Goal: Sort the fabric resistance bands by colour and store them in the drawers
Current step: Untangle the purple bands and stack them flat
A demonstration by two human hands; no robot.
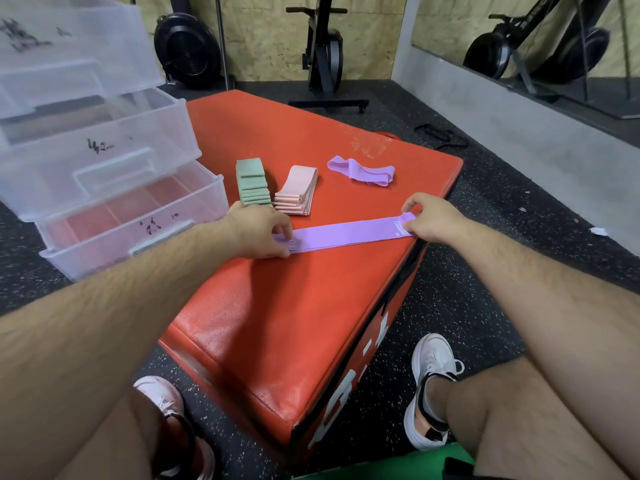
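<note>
A stack of purple bands [346, 235] lies stretched flat across the red plyo box [311, 323]. My left hand [259, 232] pinches its left end and my right hand [431, 220] pinches its right end. Behind it sit a folded pile of green bands [252, 183] and a folded pile of pink bands [298, 194]. One loose purple band [360, 171] lies crumpled further back on the box. A clear plastic drawer unit [86, 150] stands at the left with its two lower drawers pulled out; the lowest drawer [131, 220] shows no bands inside.
Exercise bikes [325, 53] and a fan wheel [187, 50] stand by the back wall. A black strap [441, 135] lies on the speckled floor to the right of the box. My shoes [431, 386] rest on either side of the box's near corner.
</note>
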